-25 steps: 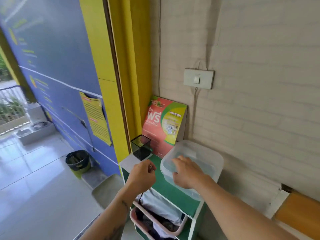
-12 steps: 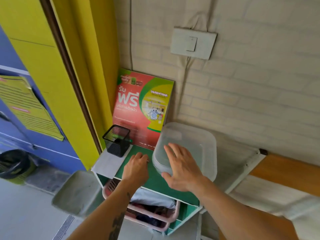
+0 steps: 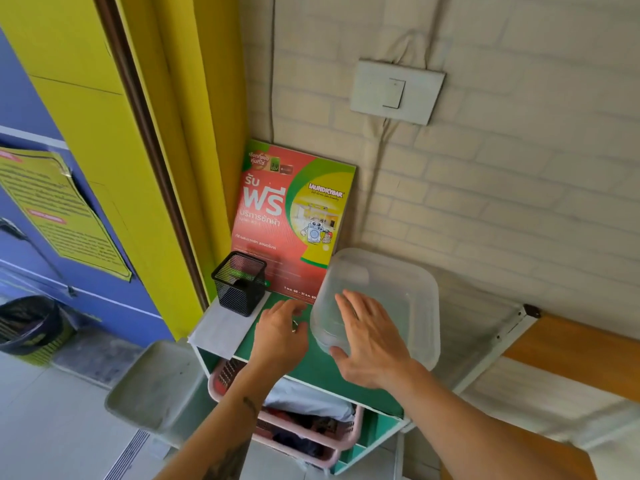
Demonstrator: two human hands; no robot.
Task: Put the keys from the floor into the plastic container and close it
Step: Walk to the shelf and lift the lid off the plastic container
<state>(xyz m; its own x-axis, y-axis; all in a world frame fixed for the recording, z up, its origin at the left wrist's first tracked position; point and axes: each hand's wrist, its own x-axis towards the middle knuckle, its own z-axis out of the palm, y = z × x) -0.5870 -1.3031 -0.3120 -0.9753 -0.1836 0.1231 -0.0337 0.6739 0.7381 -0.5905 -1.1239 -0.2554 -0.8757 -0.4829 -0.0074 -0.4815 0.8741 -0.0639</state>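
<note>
The right hand (image 3: pixel 370 344) is lying spread on the container (image 3: pixel 398 299); the left hand (image 3: pixel 280 336) is curling around something metallic, hardly visible.

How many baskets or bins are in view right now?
3. A black mesh basket stands on the green shelf top beside the poster. A pink basket sits under that shelf. A dark trash bin is on the floor at far left. Others may be hidden.

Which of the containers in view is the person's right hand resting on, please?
The translucent plastic container, under the right hand; the black mesh pen holder stands apart, left.
</note>
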